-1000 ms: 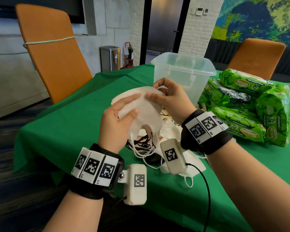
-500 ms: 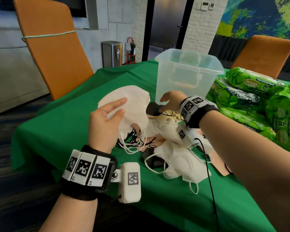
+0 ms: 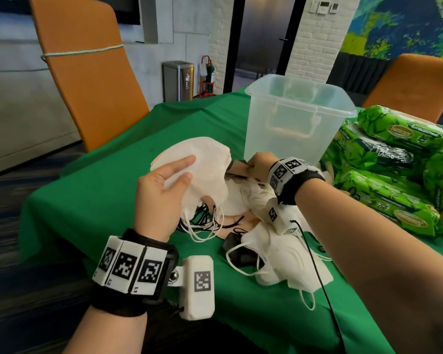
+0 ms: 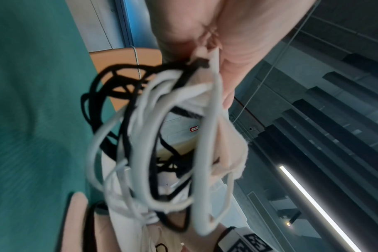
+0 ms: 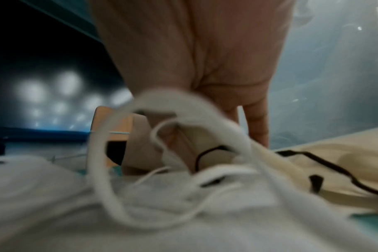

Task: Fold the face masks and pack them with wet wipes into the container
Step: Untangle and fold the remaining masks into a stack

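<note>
Left hand [image 3: 161, 192]: raised above the near table edge, gripping a stack of folded masks [image 3: 202, 169]; thumb and forefinger laid flat on the top face, remaining fingers hidden behind the stack.
Ear loops [image 4: 162, 136]: white and black, hanging tangled below the stack, crowding the left wrist view.
Right hand [image 3: 260, 166]: lowered onto the mask pile [image 3: 274, 246], knuckles up, fingers curled at a beige mask [image 3: 237, 168] by the foot of the container; apparently pinching its edge, though the blurred right wrist view did not confirm contact.
Container [image 3: 299, 118]: clear plastic, upright, lid off, at table centre just beyond the right hand; contents not discernible.
Wet wipes [image 3: 394, 159]: green packs stacked right of the container, touching its wall.
Obstruction: right forearm across the pile, covering several masks; wrist camera cable [image 3: 315, 264] trailing over them.
Surroundings: green tablecloth [image 3: 113, 190]; orange chair [image 3: 87, 72] left; second orange chair [image 3: 417, 85] far right; steel bin [image 3: 178, 80] by the wall.
</note>
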The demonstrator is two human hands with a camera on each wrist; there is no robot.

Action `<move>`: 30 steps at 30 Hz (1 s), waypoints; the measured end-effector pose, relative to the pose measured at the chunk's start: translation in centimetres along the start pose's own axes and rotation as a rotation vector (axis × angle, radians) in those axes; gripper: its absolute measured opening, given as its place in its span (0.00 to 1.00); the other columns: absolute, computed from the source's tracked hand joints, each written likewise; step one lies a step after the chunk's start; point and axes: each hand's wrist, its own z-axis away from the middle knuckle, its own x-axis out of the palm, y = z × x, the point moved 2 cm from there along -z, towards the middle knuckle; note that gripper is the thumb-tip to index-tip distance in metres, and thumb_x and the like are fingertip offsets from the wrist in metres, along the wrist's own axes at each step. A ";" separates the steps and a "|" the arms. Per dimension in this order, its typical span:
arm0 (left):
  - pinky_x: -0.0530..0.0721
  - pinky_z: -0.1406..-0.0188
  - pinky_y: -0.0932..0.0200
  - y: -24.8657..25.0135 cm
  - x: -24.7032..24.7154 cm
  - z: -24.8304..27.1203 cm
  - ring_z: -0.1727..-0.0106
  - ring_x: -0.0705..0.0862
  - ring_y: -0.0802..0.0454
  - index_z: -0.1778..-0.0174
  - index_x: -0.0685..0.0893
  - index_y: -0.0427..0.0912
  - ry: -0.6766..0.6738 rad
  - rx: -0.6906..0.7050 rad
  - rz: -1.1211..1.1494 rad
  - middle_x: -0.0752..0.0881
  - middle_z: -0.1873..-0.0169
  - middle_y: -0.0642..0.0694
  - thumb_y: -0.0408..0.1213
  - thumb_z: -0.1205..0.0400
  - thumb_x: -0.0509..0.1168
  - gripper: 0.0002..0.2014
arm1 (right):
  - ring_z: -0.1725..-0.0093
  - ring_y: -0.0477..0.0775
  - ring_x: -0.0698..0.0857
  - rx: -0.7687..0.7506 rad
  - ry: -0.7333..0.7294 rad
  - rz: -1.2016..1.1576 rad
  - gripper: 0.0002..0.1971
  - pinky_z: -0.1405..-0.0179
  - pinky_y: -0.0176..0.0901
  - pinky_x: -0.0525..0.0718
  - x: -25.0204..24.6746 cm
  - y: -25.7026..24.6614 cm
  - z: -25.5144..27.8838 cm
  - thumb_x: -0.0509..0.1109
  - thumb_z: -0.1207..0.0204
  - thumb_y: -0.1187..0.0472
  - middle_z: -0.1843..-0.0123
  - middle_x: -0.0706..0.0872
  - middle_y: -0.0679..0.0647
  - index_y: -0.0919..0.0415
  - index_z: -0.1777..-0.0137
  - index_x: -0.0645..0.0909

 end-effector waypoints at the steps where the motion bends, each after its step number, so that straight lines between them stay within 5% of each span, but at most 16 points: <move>1: 0.71 0.45 0.84 0.0 0.0 0.0 0.50 0.79 0.82 0.51 0.84 0.58 0.002 -0.002 -0.006 0.83 0.50 0.64 0.26 0.20 0.65 0.17 | 0.59 0.58 0.78 0.013 0.035 -0.057 0.16 0.60 0.39 0.71 -0.4 0.2 0.2 0.60 0.18 0.56 0.55 0.82 0.60 0.67 0.43 0.83; 4: 0.71 0.42 0.83 0.0 -0.3 -0.1 0.50 0.79 0.82 0.52 0.84 0.60 0.025 -0.008 -0.028 0.83 0.48 0.62 0.27 0.20 0.65 0.18 | 0.55 0.59 0.80 0.028 0.180 -0.292 0.14 0.58 0.39 0.72 -2.1 1.0 1.7 0.58 0.17 0.59 0.50 0.85 0.60 0.64 0.43 0.83; 8: 0.71 0.40 0.79 0.2 -0.6 -0.2 0.45 0.79 0.73 0.46 0.82 0.58 0.082 -0.048 -0.031 0.82 0.45 0.60 0.27 0.19 0.63 0.18 | 0.70 0.51 0.70 -0.062 0.394 -0.577 0.15 0.72 0.42 0.67 -4.9 1.3 5.1 0.60 0.17 0.59 0.71 0.74 0.54 0.71 0.52 0.81; 12: 0.72 0.35 0.66 0.5 -0.2 -0.5 0.37 0.78 0.60 0.38 0.81 0.50 0.110 -0.092 0.028 0.82 0.40 0.53 0.30 0.18 0.64 0.15 | 0.65 0.53 0.73 -0.193 0.473 -0.809 0.16 0.63 0.44 0.70 -6.7 1.0 8.6 0.63 0.19 0.59 0.64 0.79 0.67 0.75 0.50 0.81; 13: 0.73 0.37 0.67 0.7 0.0 -0.6 0.38 0.79 0.60 0.37 0.82 0.47 0.113 -0.112 0.064 0.83 0.39 0.51 0.33 0.18 0.64 0.14 | 0.64 0.53 0.76 -0.216 0.468 -0.875 0.15 0.62 0.45 0.75 -6.9 0.8 9.5 0.63 0.19 0.59 0.62 0.83 0.69 0.73 0.51 0.82; 15: 0.75 0.37 0.65 1.2 0.5 -0.4 0.39 0.81 0.58 0.40 0.85 0.43 0.111 -0.132 0.147 0.85 0.41 0.50 0.43 0.19 0.65 0.14 | 0.65 0.48 0.83 -0.269 0.421 -1.010 0.10 0.61 0.44 0.82 -7.0 0.3 11.0 0.63 0.19 0.61 0.63 0.88 0.57 0.65 0.54 0.84; 17: 0.77 0.37 0.60 1.9 1.0 -0.1 0.42 0.83 0.58 0.47 0.86 0.48 0.104 -0.120 0.195 0.87 0.46 0.54 0.54 0.22 0.61 0.17 | 0.68 0.43 0.85 -0.328 0.336 -1.070 0.07 0.64 0.37 0.85 -6.8 -0.3 12.3 0.64 0.20 0.62 0.64 0.88 0.49 0.62 0.54 0.83; 20: 0.74 0.31 0.55 2.1 1.0 0.1 0.39 0.82 0.58 0.39 0.84 0.46 0.135 -0.150 0.219 0.84 0.39 0.50 0.65 0.26 0.57 0.31 | 0.63 0.52 0.84 -0.360 0.239 -0.907 0.11 0.57 0.53 0.85 -6.1 -0.7 13.1 0.68 0.22 0.60 0.59 0.89 0.65 0.70 0.53 0.84; 22: 0.73 0.28 0.47 2.2 0.5 0.0 0.34 0.81 0.52 0.42 0.85 0.49 0.158 -0.163 0.249 0.84 0.37 0.48 0.72 0.35 0.55 0.37 | 0.62 0.55 0.78 -0.381 0.210 -0.807 0.15 0.57 0.58 0.81 -5.7 -0.7 13.4 0.71 0.25 0.58 0.58 0.86 0.71 0.74 0.53 0.82; 24: 0.74 0.29 0.53 2.5 0.1 0.0 0.36 0.81 0.59 0.45 0.86 0.50 0.164 -0.136 0.245 0.85 0.40 0.54 0.71 0.33 0.55 0.34 | 0.62 0.55 0.76 -0.393 0.186 -0.801 0.15 0.58 0.53 0.77 -5.7 -0.6 13.7 0.73 0.28 0.58 0.62 0.82 0.65 0.73 0.55 0.83; 26: 0.74 0.39 0.71 3.0 0.2 0.1 0.47 0.81 0.76 0.46 0.86 0.49 0.108 -0.089 0.215 0.84 0.49 0.64 0.60 0.24 0.61 0.22 | 0.62 0.54 0.77 -0.397 0.148 -0.822 0.12 0.58 0.48 0.77 -5.9 -0.6 14.0 0.75 0.30 0.59 0.63 0.81 0.61 0.70 0.58 0.84; 28: 0.75 0.43 0.73 3.4 0.7 0.3 0.47 0.81 0.73 0.51 0.86 0.53 -0.014 -0.058 0.166 0.85 0.50 0.62 0.57 0.31 0.70 0.17 | 0.66 0.48 0.77 -0.436 0.093 -0.817 0.09 0.63 0.38 0.75 -6.2 -0.8 14.3 0.76 0.31 0.62 0.69 0.81 0.54 0.69 0.62 0.83; 30: 0.76 0.40 0.66 3.2 1.2 0.5 0.41 0.82 0.63 0.51 0.85 0.55 -0.108 -0.058 0.128 0.86 0.45 0.56 0.57 0.41 0.74 0.23 | 0.71 0.40 0.77 -0.492 0.025 -0.813 0.06 0.67 0.30 0.76 -6.4 -1.3 14.6 0.77 0.35 0.62 0.74 0.81 0.44 0.63 0.66 0.83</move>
